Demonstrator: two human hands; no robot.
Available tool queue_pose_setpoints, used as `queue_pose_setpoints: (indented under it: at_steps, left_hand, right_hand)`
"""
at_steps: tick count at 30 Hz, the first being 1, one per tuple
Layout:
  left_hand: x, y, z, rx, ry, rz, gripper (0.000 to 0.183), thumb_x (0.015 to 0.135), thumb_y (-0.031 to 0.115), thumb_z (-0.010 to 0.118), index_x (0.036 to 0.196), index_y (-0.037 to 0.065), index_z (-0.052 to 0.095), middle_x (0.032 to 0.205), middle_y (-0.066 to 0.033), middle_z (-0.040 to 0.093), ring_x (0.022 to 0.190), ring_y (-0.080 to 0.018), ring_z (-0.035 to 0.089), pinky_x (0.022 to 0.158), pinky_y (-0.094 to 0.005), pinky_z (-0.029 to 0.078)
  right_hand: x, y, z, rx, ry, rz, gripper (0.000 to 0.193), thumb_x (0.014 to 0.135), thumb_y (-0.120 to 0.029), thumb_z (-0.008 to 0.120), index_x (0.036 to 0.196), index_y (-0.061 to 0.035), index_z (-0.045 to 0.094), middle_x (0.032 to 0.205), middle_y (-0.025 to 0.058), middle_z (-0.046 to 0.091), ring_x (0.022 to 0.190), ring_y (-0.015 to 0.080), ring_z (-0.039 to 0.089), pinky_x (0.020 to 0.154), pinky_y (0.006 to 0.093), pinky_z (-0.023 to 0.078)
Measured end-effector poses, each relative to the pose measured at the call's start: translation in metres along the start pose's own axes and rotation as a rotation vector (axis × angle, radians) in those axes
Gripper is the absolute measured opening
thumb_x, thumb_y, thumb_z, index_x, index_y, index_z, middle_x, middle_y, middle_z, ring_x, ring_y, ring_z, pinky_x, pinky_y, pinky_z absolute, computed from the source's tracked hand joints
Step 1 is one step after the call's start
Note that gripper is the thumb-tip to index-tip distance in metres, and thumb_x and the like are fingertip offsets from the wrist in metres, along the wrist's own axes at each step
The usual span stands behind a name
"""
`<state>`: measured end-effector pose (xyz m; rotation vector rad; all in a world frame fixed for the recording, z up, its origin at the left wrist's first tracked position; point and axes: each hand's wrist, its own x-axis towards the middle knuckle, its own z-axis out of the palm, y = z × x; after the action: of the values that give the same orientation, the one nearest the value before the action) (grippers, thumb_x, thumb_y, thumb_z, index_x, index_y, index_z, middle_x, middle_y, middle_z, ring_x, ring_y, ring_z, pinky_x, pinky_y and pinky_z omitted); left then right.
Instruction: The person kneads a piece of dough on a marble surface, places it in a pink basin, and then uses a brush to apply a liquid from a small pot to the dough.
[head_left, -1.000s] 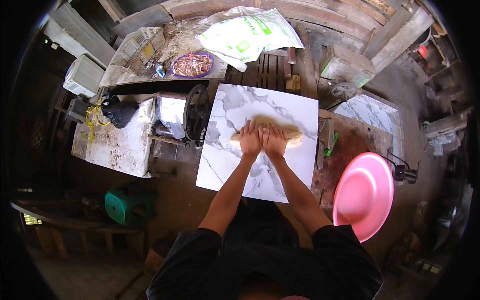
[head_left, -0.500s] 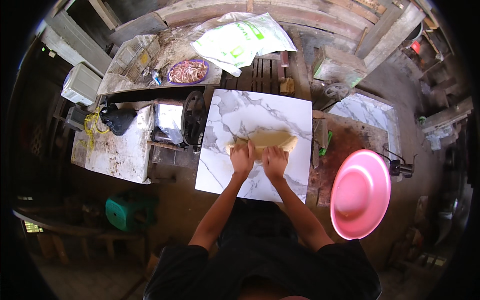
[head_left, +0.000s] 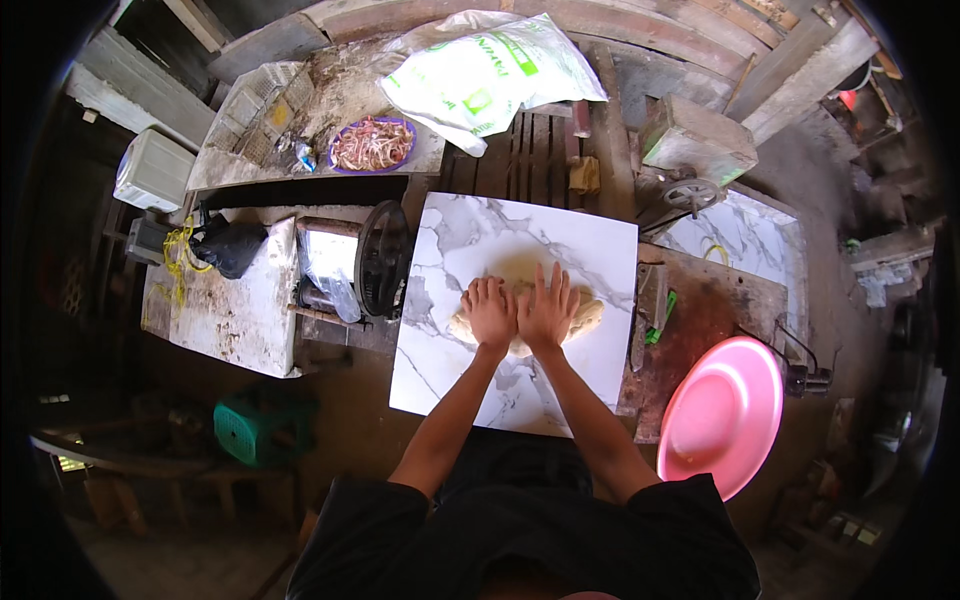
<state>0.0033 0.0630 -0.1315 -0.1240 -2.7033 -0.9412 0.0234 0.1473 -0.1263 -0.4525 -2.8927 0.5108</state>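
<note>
A pale yellowish lump of dough [head_left: 587, 318] lies on a white marble-patterned board [head_left: 440, 375] in front of me. My left hand [head_left: 489, 312] presses flat on its left part, fingers stretched out and pointing away from me. Beside it, my right hand [head_left: 548, 308] rests palm down on the right part, its fingers spread. The two hands nearly touch at the thumbs. Most of the dough is hidden beneath them; its ends show at either side.
Right of the board stands a pink basin [head_left: 722, 415]. A hand-cranked machine with a dark wheel [head_left: 383, 258] is at the left. Beyond lie a white sack [head_left: 490, 80], a purple-rimmed plate of reddish strips [head_left: 372, 145] and a plastic crate [head_left: 262, 115]. A green stool [head_left: 240, 430] stands low at left.
My fingers, curled over the far edge of the dough before, are now stretched out flat on it. The dough has gone from a long folded shape to a more rounded lump. My hands are closer together.
</note>
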Motion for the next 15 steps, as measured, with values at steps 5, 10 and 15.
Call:
queue_pose_setpoints:
  at_steps: [5,10,15]
  left_hand:
    - [0.012,0.008,0.0,0.088,-0.112,-0.079,0.027,0.08,0.018,0.043,0.103,0.005,0.044,0.102,-0.0085,0.049,0.107,-0.0243,0.038,0.094,-0.0433,0.02]
    - [0.036,0.006,0.014,0.171,-0.081,-0.03,0.033,0.081,0.016,0.041,0.111,0.005,0.04,0.112,-0.0097,0.045,0.114,-0.0245,0.033,0.098,-0.0445,0.016]
    - [0.052,0.004,0.021,0.147,-0.011,0.042,0.032,0.082,0.016,0.039,0.111,0.005,0.041,0.112,-0.0096,0.045,0.113,-0.025,0.034,0.098,-0.0432,0.018]
  right_hand:
    - [0.015,-0.003,-0.001,-0.038,-0.024,0.013,0.051,0.081,-0.028,0.039,0.13,-0.0157,0.03,0.138,0.0127,0.016,0.128,0.0285,0.011,0.101,0.0494,0.004]
    - [0.038,-0.004,0.006,-0.048,0.042,0.0,0.049,0.082,-0.026,0.038,0.129,-0.0124,0.031,0.138,0.013,0.015,0.128,0.0278,0.011,0.101,0.0497,0.003]
    - [0.058,-0.006,0.003,-0.05,0.085,-0.036,0.047,0.083,-0.026,0.036,0.127,-0.0109,0.034,0.138,0.0135,0.017,0.128,0.0274,0.012,0.101,0.0482,0.003]
